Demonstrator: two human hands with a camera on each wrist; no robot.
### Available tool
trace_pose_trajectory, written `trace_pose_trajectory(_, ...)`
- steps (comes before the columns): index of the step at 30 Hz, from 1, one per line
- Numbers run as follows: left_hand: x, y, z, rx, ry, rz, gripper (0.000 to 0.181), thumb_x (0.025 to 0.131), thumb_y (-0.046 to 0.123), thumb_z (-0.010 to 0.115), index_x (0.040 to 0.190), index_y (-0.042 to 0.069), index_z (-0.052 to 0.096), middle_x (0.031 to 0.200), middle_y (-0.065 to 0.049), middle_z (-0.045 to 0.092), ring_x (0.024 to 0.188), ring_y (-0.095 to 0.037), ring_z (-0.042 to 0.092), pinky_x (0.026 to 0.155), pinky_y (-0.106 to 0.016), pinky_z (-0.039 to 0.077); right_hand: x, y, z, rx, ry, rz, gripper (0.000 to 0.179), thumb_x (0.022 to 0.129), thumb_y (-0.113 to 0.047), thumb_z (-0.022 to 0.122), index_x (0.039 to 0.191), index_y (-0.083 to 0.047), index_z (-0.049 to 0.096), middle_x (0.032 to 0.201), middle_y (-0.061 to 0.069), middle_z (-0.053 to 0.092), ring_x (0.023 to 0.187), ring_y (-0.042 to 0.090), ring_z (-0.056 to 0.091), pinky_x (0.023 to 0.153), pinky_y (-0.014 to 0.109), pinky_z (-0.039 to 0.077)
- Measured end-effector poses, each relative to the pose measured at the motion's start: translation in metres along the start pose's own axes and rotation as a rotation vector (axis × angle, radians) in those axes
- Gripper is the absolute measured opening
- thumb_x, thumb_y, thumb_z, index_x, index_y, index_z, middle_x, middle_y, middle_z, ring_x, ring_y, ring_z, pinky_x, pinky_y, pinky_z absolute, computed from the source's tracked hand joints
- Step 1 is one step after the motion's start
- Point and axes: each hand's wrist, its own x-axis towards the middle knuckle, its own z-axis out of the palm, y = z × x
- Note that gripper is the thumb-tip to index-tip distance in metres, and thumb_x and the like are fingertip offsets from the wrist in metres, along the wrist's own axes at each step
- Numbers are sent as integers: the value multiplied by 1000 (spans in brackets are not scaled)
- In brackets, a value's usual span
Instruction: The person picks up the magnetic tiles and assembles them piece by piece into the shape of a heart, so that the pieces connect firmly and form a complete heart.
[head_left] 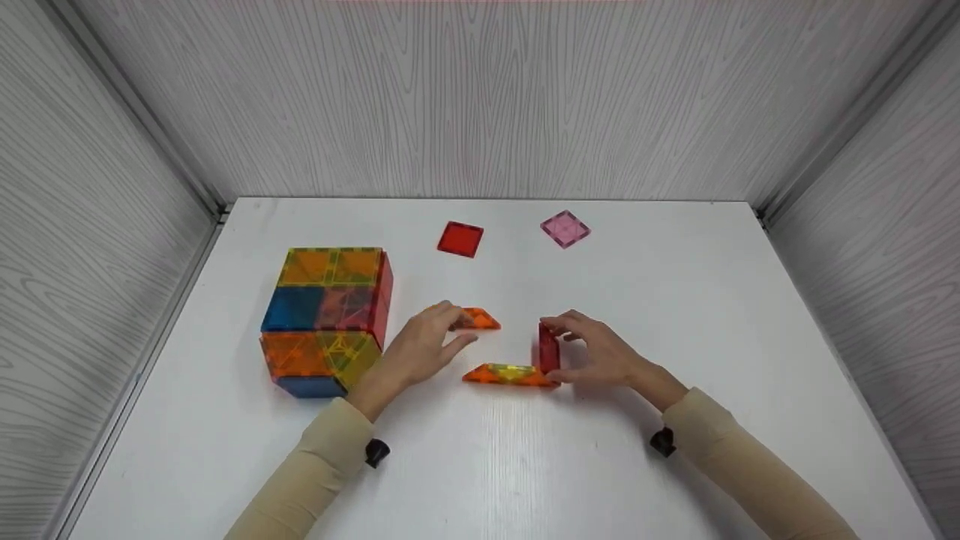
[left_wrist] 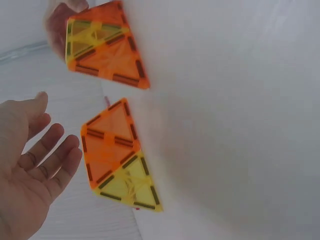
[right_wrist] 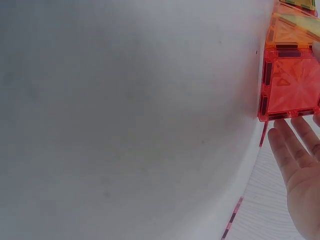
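My right hand (head_left: pixel 600 351) holds an upright red square magnetic tile (head_left: pixel 550 349) by its edges, fingers at the far edge and thumb at the near one. That tile meets the right end of a standing trapezoid panel (head_left: pixel 510 375) of orange and yellow triangle tiles. In the right wrist view, fingertips lie along an edge of the red tile (right_wrist: pixel 295 85). My left hand (head_left: pixel 424 341), its fingers loosely bent, is beside a second trapezoid panel (head_left: pixel 480 319) standing farther back. The left wrist view shows a gap between that hand (left_wrist: pixel 35 170) and the orange-and-yellow panel (left_wrist: pixel 112 152).
A large block of coloured magnetic tiles (head_left: pixel 322 307) stands at the left, close beside my left forearm. Toward the back of the white table (head_left: pixel 675 270) lie a flat red square tile (head_left: pixel 460 239) and a flat pink one (head_left: pixel 565 229). Grey wood-grain panels (head_left: pixel 480 97) surround the table.
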Motion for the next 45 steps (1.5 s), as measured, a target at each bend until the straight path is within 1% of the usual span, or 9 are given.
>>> trace_pose_trajectory(4,11,-11,-12,38,66,-81,25,98,14,75,121,5,70,114,-16,69,106,-31,68,99,-42,61,-1,0,0,-27,12,-19,82,86,-41,87,152,-7,52,135,8,65,122,28,67,103,48,60)
trace_pose_trajectory(6,15,-16,-14,66,78,-128,26,98,12,75,122,5,70,115,-18,68,107,-32,66,100,-43,60,-1,0,1,-38,22,-35,82,86,-40,88,152,-6,53,134,8,66,121,28,68,102,48,60)
trace_pose_trajectory(11,22,-26,-13,134,25,-233,29,100,13,72,128,6,69,119,-20,67,107,-32,63,103,-42,58,-3,-1,2,-68,26,-32,83,86,-40,88,153,-7,52,133,8,66,121,28,68,101,48,60)
trace_pose_trajectory(13,23,-29,-11,149,-3,-253,27,100,12,72,126,6,70,117,-19,67,106,-32,63,103,-42,58,-3,-2,2,-80,18,-10,85,85,-42,88,154,-10,51,134,8,66,122,28,67,102,48,60)
trace_pose_trajectory(19,27,-29,-8,154,-44,-249,15,101,8,69,115,6,72,109,-15,68,101,-31,65,98,-41,60,-3,-5,3,-83,-4,47,88,83,-43,90,156,-15,50,137,5,65,126,27,66,106,47,58)
trace_pose_trajectory(26,33,-20,-1,124,-74,-243,14,101,6,68,114,7,72,108,-14,69,99,-28,66,100,-39,60,-2,-3,-1,-65,-21,54,86,85,-44,88,156,-15,50,135,5,64,126,27,65,106,49,58)
trace_pose_trajectory(30,37,-12,6,112,-87,-226,14,101,6,69,114,7,72,106,-13,68,98,-27,65,100,-38,60,0,-3,-4,-63,-32,55,86,85,-44,88,156,-15,50,136,6,65,126,29,65,107,49,57)
trace_pose_trajectory(37,45,-4,18,108,-94,-158,11,100,9,71,110,6,73,102,-14,69,95,-29,67,94,-40,60,4,0,-6,-69,-35,19,83,85,-36,89,155,-12,51,137,8,65,126,29,67,105,49,58)
trace_pose_trajectory(45,56,7,28,89,-144,-130,13,101,9,69,113,5,72,104,-13,69,96,-27,66,94,-39,60,8,-3,-10,-57,-67,77,84,84,-35,90,156,-16,51,140,5,65,129,29,65,109,49,56)
